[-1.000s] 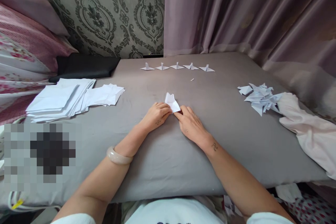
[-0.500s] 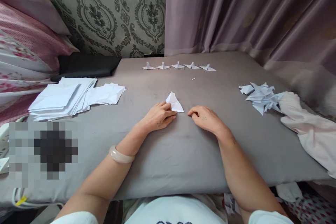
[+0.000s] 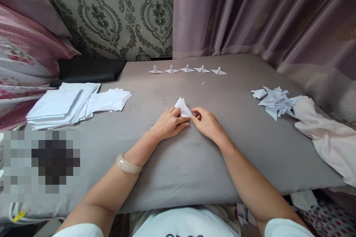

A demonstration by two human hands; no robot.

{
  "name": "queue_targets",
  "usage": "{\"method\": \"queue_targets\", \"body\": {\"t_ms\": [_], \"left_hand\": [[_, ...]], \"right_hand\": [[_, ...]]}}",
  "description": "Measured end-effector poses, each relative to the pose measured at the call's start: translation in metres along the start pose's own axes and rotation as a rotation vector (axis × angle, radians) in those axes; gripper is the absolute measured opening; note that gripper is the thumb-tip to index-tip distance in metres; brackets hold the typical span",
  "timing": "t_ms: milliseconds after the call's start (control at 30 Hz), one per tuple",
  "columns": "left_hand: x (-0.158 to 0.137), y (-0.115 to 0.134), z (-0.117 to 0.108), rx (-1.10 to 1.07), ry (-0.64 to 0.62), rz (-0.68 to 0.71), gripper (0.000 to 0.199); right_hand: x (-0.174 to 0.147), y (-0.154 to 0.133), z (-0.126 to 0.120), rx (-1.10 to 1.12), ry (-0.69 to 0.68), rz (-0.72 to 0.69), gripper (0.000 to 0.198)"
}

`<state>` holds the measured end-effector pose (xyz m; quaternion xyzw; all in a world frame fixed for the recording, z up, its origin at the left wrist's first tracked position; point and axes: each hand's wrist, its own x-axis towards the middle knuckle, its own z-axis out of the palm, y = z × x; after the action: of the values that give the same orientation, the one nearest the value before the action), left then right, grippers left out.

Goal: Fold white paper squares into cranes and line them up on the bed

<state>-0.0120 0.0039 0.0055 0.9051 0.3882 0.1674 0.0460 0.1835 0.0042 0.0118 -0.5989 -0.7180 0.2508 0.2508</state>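
Left grip (image 3: 172,121), folded paper (image 3: 184,108) partly beneath

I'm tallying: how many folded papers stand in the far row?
5 folded papers, far across the grey cloth: a middle one, two left of it, two right; none looks hidden.

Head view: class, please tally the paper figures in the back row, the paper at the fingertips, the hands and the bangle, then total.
Paper figures: 5
Folded white paper: 1
Left hand, right hand: 2
Bangle: 1
Total: 9
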Motion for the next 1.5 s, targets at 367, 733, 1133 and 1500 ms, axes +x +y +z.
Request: {"method": "queue_targets", "body": {"t_ms": [367,733,1133,1500], "left_hand": [[-0.004,-0.008,0.000,0.164,0.586,-0.272,0.043],[-0.006,-0.009,-0.006,0.145,0.192,0.036,0.014],[0.000,-0.007,0.003,0.051,0.193,-0.095,0.026],[-0.004,-0.012,-0.001,0.037,0.231,-0.209,0.042]], "right_hand": [[0.002,-0.009,0.010,-0.308,0.379,-0.444,0.028],[-0.014,-0.008,0.006,-0.511,0.068,-0.457,0.019],[-0.009,-0.006,0.013,-0.306,0.041,-0.122,0.012],[-0.022,-0.019,0.013,-0.474,-0.062,-0.274,0.035]]}}
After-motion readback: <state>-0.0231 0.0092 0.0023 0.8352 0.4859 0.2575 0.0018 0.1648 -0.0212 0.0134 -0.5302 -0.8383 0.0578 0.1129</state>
